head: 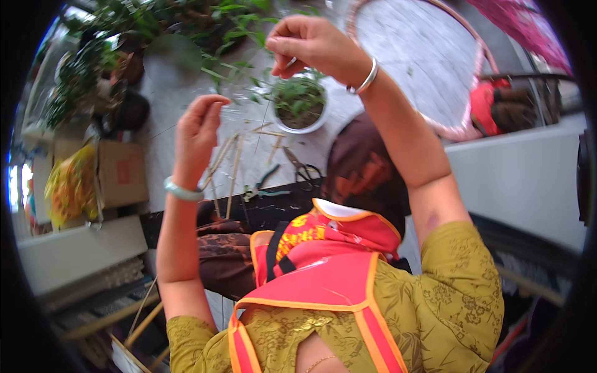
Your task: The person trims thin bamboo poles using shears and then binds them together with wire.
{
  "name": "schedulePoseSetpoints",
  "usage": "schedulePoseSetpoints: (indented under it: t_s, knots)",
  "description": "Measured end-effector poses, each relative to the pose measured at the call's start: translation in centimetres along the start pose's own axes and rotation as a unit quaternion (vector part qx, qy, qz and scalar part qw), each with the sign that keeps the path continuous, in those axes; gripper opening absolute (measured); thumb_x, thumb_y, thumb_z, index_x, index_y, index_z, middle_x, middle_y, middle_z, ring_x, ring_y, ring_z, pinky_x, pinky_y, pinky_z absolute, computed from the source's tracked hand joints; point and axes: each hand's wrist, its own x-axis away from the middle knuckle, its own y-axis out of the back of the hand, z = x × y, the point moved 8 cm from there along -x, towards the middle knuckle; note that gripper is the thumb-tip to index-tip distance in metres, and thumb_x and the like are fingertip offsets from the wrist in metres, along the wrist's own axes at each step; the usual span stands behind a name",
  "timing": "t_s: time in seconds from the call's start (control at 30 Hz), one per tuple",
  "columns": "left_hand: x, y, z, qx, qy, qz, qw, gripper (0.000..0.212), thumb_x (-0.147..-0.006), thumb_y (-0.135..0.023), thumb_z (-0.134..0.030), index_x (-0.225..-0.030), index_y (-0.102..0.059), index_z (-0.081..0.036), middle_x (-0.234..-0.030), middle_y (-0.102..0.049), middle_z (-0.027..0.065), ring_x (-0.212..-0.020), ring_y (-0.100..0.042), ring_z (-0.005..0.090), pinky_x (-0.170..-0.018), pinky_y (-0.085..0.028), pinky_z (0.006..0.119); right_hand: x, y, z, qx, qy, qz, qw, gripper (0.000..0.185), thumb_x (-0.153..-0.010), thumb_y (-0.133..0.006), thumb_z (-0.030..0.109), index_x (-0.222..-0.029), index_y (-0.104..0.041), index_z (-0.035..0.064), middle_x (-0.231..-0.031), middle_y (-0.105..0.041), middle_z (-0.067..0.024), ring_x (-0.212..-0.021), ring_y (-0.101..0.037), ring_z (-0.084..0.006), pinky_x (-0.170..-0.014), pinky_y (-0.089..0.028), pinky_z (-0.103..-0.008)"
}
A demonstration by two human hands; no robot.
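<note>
My right hand (310, 46), with a silver bangle at the wrist, is raised above a leafy plant (298, 95) in a white pot (305, 129). Its fingers are pinched together; whether a thin thing lies between them cannot be told. Left of the pot is my left hand (200, 135), a pale green bangle at its wrist, thumb and forefinger nearly together beside thin plant stems; a hold on anything cannot be made out. Nearer to me on the floor lie thin wooden sticks (234, 175), scissors (298, 163) with dark handles and pliers (268, 182) with teal handles.
Several potted plants (74, 88) stand at the upper left, above a cardboard box (122, 173) and a yellow plastic bag (72, 186). A large pink-wrapped hoop (478, 65) is at the upper right, near a red thing (482, 107). White ledges flank me.
</note>
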Motion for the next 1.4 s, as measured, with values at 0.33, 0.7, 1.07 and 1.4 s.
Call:
schedulePoseSetpoints:
  t_s: [0.33, 0.7, 1.07, 1.4]
  knots:
    - [3.3, -17.6, -2.3, 0.204, 0.166, 0.311, 0.913, 0.014, -0.09, -0.044, -0.016, -0.095, -0.052, -0.005, -0.058, -0.034, -0.007, -0.046, -0.029, 0.0006, -0.038, -0.024, 0.017, 16.0, 12.1, -1.3, 0.146, -0.181, -0.045, 0.972, 0.017, -0.086, -0.053, 0.02, -0.086, -0.056, 0.0032, -0.06, -0.054, 0.0006, -0.05, -0.05, -0.0026, -0.046, -0.04, -0.0155]
    - [6.8, -23.7, 0.5, 0.281, 0.324, 0.385, 0.817, 0.02, -0.091, -0.038, -0.012, -0.104, -0.048, -0.001, -0.078, -0.058, 0.0071, -0.065, -0.056, 0.0122, -0.057, -0.046, 0.023, 23.5, 14.5, -10.8, -0.107, -0.242, -0.18, 0.947, 0.014, -0.084, -0.057, 0.016, -0.09, -0.054, 0.0035, -0.07, -0.054, -0.001, -0.059, -0.053, -0.0058, -0.051, -0.045, -0.0174]
    - [5.7, -30.3, 1.7, 0.251, 0.3, 0.421, 0.818, 0.037, -0.091, -0.041, -0.018, -0.122, -0.042, 0.002, -0.112, -0.055, 0.0147, -0.103, -0.054, 0.0208, -0.086, -0.044, 0.03, 22.7, 18.1, -9.4, -0.129, -0.17, -0.303, 0.929, 0.012, -0.085, -0.055, 0.015, -0.091, -0.054, 0.0042, -0.077, -0.055, -0.001, -0.066, -0.054, -0.0075, -0.056, -0.048, -0.0196]
    - [6.9, -31.8, 3.0, 0.358, 0.386, 0.464, 0.713, 0.03, -0.092, -0.038, -0.014, -0.115, -0.045, 0.004, -0.085, -0.059, 0.0089, -0.078, -0.06, 0.0172, -0.075, -0.05, 0.031, 23.3, 18.6, -12.5, -0.13, -0.198, -0.322, 0.917, 0.014, -0.084, -0.056, 0.017, -0.092, -0.055, 0.0051, -0.079, -0.057, -0.0019, -0.069, -0.056, -0.0082, -0.058, -0.049, -0.0223]
